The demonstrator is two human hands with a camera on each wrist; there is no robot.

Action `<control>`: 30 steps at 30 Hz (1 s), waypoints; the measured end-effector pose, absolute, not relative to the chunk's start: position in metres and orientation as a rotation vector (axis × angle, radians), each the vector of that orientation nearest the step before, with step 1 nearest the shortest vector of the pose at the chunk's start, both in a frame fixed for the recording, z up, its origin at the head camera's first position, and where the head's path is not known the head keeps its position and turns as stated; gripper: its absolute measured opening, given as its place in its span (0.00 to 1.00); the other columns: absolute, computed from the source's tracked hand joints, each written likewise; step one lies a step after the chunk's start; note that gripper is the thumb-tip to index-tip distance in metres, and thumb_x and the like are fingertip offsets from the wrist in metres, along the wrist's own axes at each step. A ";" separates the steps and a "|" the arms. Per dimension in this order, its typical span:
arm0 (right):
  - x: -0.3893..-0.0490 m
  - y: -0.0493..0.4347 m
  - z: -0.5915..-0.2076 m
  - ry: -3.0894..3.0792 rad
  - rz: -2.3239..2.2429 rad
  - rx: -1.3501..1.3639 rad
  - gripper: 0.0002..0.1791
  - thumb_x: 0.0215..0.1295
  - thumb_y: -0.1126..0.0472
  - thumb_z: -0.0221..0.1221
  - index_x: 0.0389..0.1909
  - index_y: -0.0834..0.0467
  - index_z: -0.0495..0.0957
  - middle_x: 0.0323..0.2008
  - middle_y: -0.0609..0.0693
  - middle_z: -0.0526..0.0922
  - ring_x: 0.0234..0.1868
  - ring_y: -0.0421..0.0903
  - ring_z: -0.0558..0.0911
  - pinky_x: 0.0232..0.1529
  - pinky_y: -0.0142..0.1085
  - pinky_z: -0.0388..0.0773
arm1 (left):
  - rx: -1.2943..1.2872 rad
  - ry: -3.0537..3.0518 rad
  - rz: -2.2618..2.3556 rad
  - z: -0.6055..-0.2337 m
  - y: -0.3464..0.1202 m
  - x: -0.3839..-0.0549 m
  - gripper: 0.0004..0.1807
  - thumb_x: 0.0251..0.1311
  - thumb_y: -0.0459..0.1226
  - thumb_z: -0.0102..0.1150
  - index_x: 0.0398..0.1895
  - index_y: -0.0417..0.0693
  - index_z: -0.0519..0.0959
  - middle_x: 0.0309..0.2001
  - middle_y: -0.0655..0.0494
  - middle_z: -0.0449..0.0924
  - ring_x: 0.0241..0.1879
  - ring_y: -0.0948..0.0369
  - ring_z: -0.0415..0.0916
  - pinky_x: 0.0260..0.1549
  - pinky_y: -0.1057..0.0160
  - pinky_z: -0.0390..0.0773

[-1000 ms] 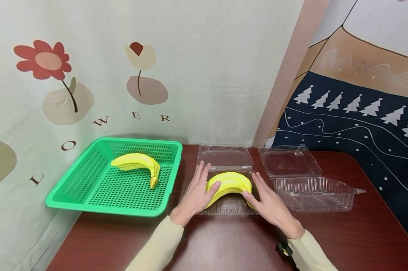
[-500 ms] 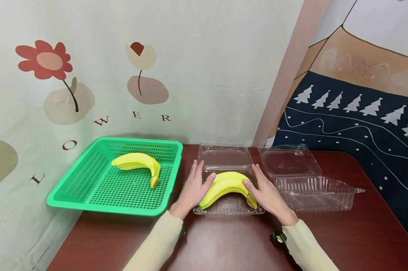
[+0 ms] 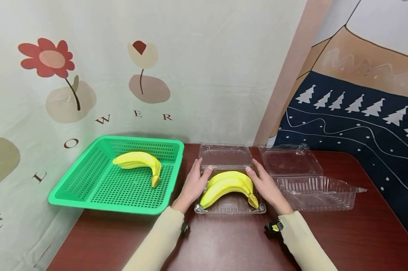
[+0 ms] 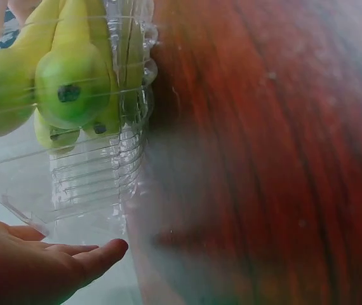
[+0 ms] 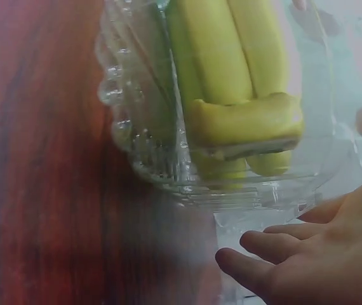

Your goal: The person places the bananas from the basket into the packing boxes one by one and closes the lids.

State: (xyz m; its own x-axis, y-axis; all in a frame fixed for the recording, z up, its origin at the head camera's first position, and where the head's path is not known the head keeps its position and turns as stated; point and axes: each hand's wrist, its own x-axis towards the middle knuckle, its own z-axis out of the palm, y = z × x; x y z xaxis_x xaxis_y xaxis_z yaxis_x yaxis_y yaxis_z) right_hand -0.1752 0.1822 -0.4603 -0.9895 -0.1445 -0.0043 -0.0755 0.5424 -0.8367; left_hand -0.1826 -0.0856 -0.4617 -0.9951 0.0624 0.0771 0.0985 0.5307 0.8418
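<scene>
A bunch of yellow bananas [image 3: 228, 185] lies inside a clear plastic clamshell box [image 3: 229, 210], whose lid [image 3: 225, 155] is folded back behind it. My left hand [image 3: 193, 187] is at the box's left side with its fingers extended. On the right side, my right hand [image 3: 266, 187] is likewise extended, its thumb near the box's back edge. Neither hand grips the bananas. From the left wrist view, the green banana tips [image 4: 73, 92] show through the clear wall. The stem end [image 5: 248, 124] shows in the right wrist view. Whether either hand touches the box is unclear.
A green basket [image 3: 105, 209] on the left holds another banana bunch [image 3: 139, 160]. To the right stands a second clear clamshell box [image 3: 317, 197] with its lid [image 3: 290, 162] folded back. Patterned fabric hangs behind the dark red table [image 3: 231, 244].
Both hands have drawn off the bananas, outward to the sides of the box. The thumbs no longer lie over the bunch, and more of the bananas and box front is visible.
</scene>
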 end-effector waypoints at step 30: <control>-0.169 0.184 -0.448 2.656 -1.776 -0.082 0.39 0.82 0.42 0.45 0.83 0.58 0.50 0.77 0.61 0.62 0.76 0.59 0.63 0.76 0.56 0.56 | -0.108 -2.375 -1.766 -0.444 -0.083 -0.178 0.37 0.77 0.47 0.50 0.81 0.38 0.54 0.74 0.35 0.62 0.74 0.42 0.62 0.72 0.47 0.63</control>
